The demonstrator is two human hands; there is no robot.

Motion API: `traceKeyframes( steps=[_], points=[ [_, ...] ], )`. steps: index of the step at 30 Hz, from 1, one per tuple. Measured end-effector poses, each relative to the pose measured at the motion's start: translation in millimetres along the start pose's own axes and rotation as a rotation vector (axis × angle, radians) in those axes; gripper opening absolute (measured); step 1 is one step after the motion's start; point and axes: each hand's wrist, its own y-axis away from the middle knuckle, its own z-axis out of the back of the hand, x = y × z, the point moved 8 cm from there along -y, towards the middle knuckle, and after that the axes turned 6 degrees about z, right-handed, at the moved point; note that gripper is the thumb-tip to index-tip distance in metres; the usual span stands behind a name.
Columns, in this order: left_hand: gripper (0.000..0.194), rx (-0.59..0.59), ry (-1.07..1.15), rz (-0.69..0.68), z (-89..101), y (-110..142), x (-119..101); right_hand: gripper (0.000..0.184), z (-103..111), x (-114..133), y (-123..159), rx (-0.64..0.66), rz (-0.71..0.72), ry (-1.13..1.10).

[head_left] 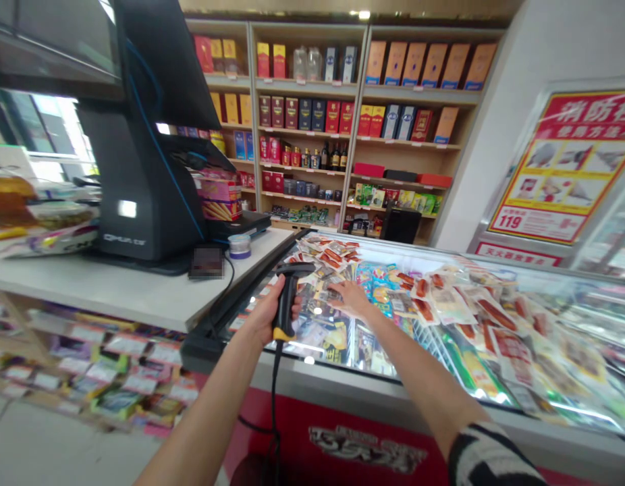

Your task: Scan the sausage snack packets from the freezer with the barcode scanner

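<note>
Black scanner (287, 297) in left hand (266, 313), red-and-yellow "119" poster (565, 169)

A short sleeve (489, 459) shows on the right arm in the lower right corner of the frame, black with bold white patches, its edge near the elbow. The left hand (266, 314) and right hand (350, 298) are bare, as are both forearms.

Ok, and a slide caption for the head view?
Left hand grips a corded scanner above a freezer while the right hand touches packaged food.
</note>
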Motion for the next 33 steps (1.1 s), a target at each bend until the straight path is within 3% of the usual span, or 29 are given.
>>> traceKeyframes(
  steps=[3,8,11,17,24,33],
  points=[
    [0.035,0.0,-0.023,-0.008,-5.3,3,-2,0.047,6,-7,11,-0.076,-0.077,0.005],
    [0.034,0.082,-0.048,0.035,-26.7,7,7,0.05,42,-44,45,-0.435,-0.228,0.029],
    [0.034,0.152,-0.053,0.098,-44.8,8,20,0.05,59,-67,61,-0.536,-0.302,0.063],
    [0.034,0.264,-0.099,0.16,-75.5,3,40,0.049,77,-78,73,-0.579,-0.308,0.109],
    [0.038,0.353,-0.15,0.17,-100.0,-2,53,0.047,82,-87,83,-0.625,-0.355,0.106],
    [0.038,0.436,-0.083,0.206,-119.0,-2,51,0.052,78,-103,92,-0.626,-0.445,0.114]
  ],
)
